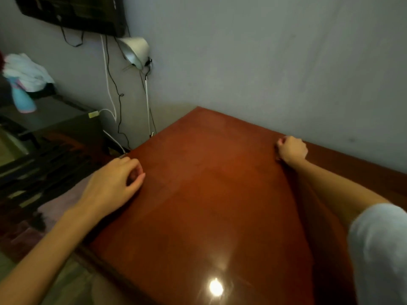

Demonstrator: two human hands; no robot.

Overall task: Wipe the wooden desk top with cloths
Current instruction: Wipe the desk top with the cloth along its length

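Note:
The glossy red-brown wooden desk top (209, 194) fills the middle of the view, with a lamp glare near its front. My left hand (114, 183) lies at its left edge, with fingers and thumb curled and pinching that edge. My right hand (291, 149) is curled in a fist at the far right side, gripping what looks like the edge of the top sheet. A darker strip of desk (356, 170) shows beyond my right arm. No cloth lies on the desk or in either hand.
A grey wall (264, 62) runs close behind the desk. A white lamp (135, 51) and several cables hang at the far left corner. A dark cabinet (55, 119) at the left bears white cloths (26, 71) and a blue bottle (23, 100).

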